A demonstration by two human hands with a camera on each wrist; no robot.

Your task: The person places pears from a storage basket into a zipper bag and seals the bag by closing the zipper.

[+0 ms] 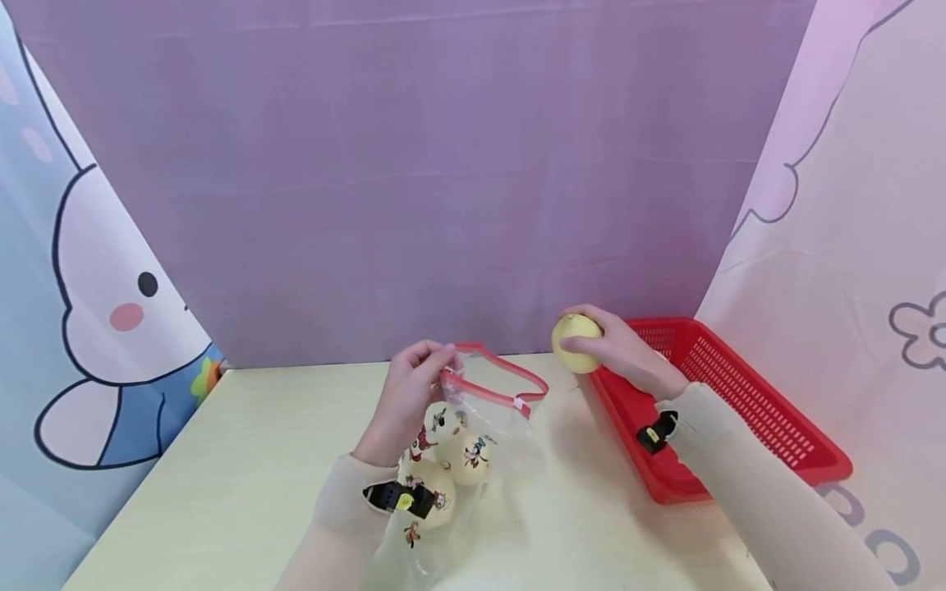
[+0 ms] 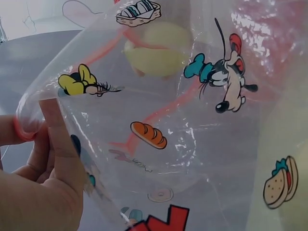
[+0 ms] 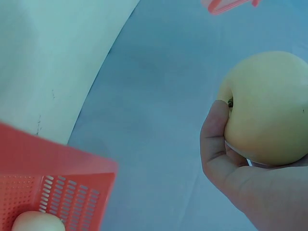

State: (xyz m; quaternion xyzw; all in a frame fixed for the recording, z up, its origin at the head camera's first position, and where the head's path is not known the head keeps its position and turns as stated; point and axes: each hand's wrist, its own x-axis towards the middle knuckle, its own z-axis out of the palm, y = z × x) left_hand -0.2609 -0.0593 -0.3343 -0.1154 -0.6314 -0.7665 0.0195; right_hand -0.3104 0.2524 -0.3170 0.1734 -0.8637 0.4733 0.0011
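My left hand [image 1: 410,394] pinches the red-edged rim of a clear slider zip bag [image 1: 510,423] at its left side. The bag's mouth gapes and its film carries printed cartoon figures. Pale yellow round fruits [image 1: 467,460] show through the lower part of the bag, partly hidden by my left wrist. Up to the right of the bag, my right hand [image 1: 621,349] grips a round yellow fruit [image 3: 269,108], the thumb by its short stem. This fruit is off the table and apart from the bag. Printed film fills most of the left wrist view.
A red plastic basket [image 1: 769,402] with slotted walls stands on the right, under my right forearm. Another pale fruit [image 3: 38,222] lies in it. The light table [image 1: 296,443] ends at a purple curtain [image 1: 414,180]; printed cloths hang at both sides.
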